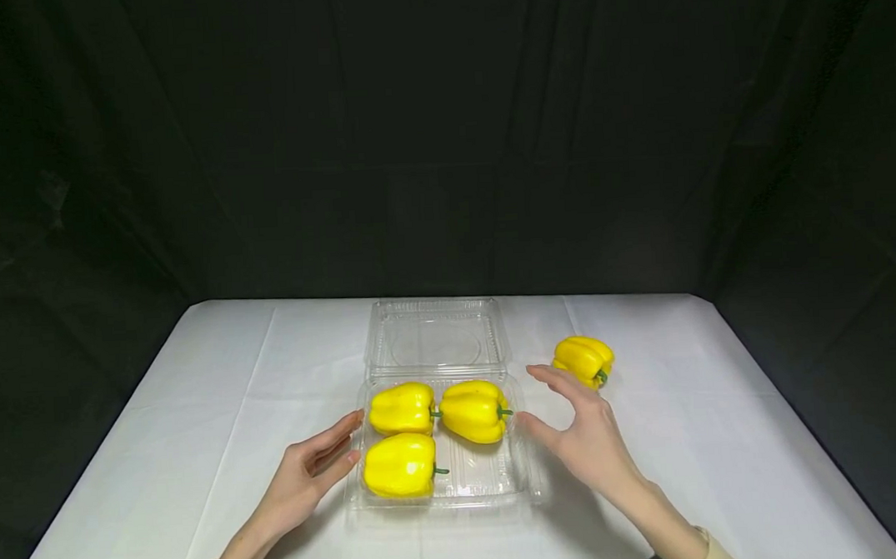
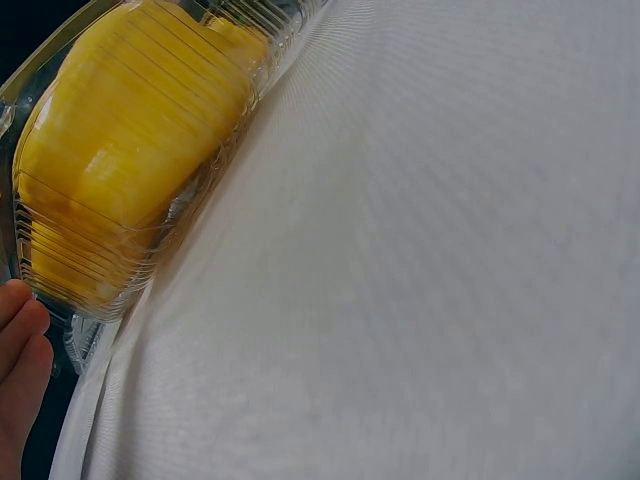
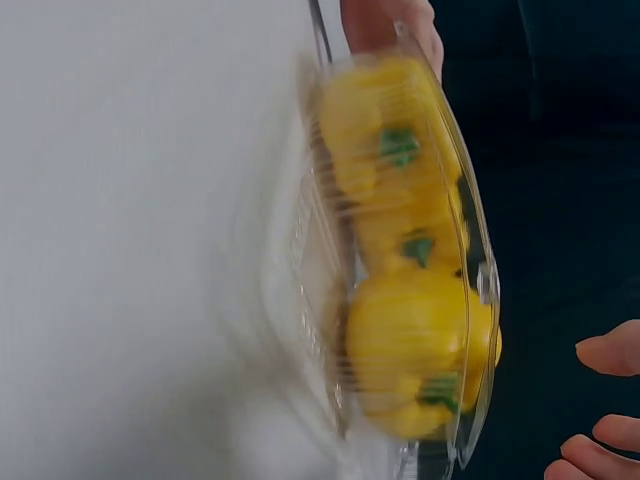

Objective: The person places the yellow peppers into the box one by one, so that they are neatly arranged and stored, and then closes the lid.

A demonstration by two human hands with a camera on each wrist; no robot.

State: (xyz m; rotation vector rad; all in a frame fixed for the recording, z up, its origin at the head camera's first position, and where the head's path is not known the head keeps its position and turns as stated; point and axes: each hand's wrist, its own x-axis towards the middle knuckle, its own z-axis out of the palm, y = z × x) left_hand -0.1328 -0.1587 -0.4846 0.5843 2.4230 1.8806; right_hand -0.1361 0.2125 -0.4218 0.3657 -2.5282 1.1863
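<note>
A clear plastic clamshell box [image 1: 475, 478] lies on the table with its lid [image 1: 435, 334] folded back, away from me. Inside are three yellow bell peppers: one at the back left [image 1: 403, 408], one at the back right [image 1: 472, 412] and one at the front left [image 1: 399, 467]. My left hand [image 1: 302, 476] is at the box's left side, fingertips right at the rim, fingers loosely extended. My right hand [image 1: 586, 432] is spread just right of the box, thumb and fingers apart with nothing between them. Beyond it lies another yellow bell pepper [image 1: 584, 359], partly covered by the hand.
A white cloth [image 1: 221, 423] covers the table. Black curtains [image 1: 442, 146] stand behind it and along both sides. The loose pepper's stem points toward the front right.
</note>
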